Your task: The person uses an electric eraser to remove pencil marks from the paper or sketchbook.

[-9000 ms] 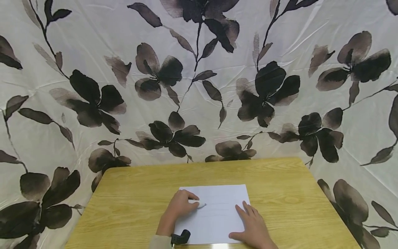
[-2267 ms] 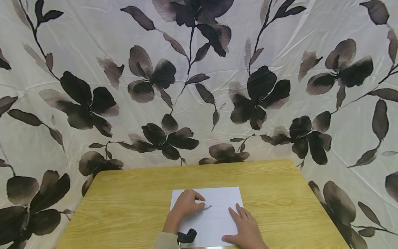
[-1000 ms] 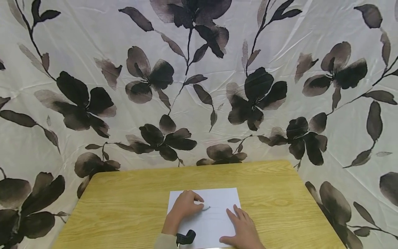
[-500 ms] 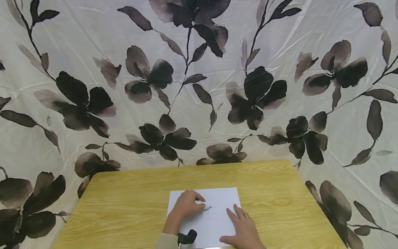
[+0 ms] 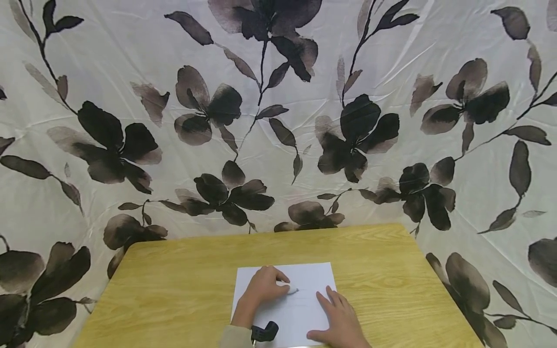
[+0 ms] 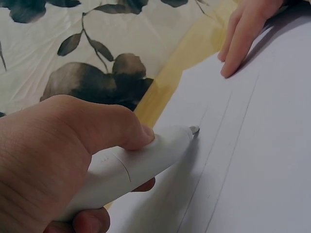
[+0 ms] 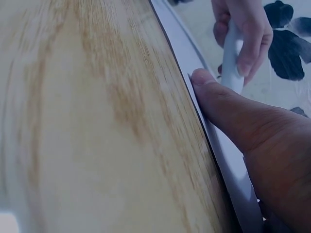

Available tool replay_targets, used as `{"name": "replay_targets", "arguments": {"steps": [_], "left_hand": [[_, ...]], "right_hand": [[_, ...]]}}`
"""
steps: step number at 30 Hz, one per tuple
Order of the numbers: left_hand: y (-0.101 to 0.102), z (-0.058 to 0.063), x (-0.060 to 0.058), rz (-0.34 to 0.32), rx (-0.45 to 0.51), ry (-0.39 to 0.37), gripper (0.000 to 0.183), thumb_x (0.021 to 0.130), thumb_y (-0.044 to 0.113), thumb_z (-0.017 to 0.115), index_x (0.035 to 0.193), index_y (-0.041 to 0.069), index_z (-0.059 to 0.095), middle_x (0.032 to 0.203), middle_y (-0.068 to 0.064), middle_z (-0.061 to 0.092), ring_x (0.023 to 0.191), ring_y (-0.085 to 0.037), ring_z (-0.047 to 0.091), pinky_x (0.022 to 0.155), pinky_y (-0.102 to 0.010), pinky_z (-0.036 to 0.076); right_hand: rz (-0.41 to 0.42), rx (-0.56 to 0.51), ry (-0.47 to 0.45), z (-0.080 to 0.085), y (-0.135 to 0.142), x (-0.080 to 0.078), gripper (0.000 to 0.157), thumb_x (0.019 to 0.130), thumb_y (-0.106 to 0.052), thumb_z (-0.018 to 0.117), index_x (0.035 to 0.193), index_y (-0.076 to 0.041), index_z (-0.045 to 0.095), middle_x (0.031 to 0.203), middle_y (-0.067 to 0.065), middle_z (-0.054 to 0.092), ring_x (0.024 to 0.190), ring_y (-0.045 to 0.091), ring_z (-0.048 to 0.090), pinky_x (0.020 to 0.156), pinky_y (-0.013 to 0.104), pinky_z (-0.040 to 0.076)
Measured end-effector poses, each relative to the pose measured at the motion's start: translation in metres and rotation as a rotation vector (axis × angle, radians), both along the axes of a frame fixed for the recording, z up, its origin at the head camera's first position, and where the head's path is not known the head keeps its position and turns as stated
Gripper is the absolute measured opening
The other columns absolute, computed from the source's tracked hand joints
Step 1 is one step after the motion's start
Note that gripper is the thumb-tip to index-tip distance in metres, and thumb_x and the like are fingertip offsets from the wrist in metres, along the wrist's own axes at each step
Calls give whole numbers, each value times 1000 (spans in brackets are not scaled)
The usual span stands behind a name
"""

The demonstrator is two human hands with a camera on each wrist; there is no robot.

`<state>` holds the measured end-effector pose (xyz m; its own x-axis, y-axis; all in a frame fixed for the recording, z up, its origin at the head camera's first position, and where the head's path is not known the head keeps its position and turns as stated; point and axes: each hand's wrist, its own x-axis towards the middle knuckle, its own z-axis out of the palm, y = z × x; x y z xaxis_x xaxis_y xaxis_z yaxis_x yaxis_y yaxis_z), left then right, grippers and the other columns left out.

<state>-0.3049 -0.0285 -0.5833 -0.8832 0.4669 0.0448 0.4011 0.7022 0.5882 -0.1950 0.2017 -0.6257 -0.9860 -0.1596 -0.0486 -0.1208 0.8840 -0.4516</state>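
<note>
A sheet of white paper lies on the wooden table with several faint, roughly parallel lines across it. My left hand grips a thick white pen, shaped like a correction pen, with a small grey tip. Its thumb presses along the top of the barrel, with the other fingers curled beneath. In the left wrist view the tip is right at the paper, by the end of the outermost line. My right hand rests spread on the sheet's right edge. Its thumb lies by the paper's near edge in the right wrist view.
The yellow wood-grain table extends on both sides of the sheet and behind it. A curtain with dark floral print hangs just past the table's far edge. A black wrist device sits at my left wrist, over the paper's lower left.
The left hand has moved right across the paper with the pen, its tip creeping further right in the last second. The right hand stays spread on the sheet. The head view has shifted slightly.
</note>
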Motion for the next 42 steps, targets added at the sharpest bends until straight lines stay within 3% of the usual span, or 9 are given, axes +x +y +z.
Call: {"name": "replay_targets", "arguments": {"steps": [9,17,25,32,42], "left_hand": [[-1,7,3,13,-2,5,13,77,25,73,85,19,80,84,9,71,84,-10,65,73,-35,52],[7,3,3,-13,-12,-19,13,78,27,73,85,19,80,84,11,70,81,-6,63,72,-33,52],[8,3,5,33,-27,-13,12,77,27,74,86,20,80,84,12,70,82,-8,63,73,-34,52],[11,4,4,-5,9,-7,13,77,26,73,86,19,80,83,11,70,82,-7,64,72,-33,52],[9,5,4,31,0,-19,13,77,25,74,86,18,80,83,10,70,83,-9,64,73,-35,52]], "right_hand": [[2,2,23,-2,1,1,109,60,-83,63,143,-14,49,151,19,35,133,43,32,100,66,28],[-12,-1,-11,-4,2,2,108,60,-83,63,143,-16,49,151,18,34,134,43,32,100,67,28],[-17,-6,-21,-3,2,4,109,59,-83,64,144,-16,49,151,18,34,133,43,32,100,67,27],[-3,-19,13,-3,3,3,107,62,-81,64,144,-15,48,151,18,34,135,43,31,101,66,26],[1,-15,24,-1,2,2,107,62,-81,64,144,-14,48,151,18,33,135,43,31,100,67,27]]}}
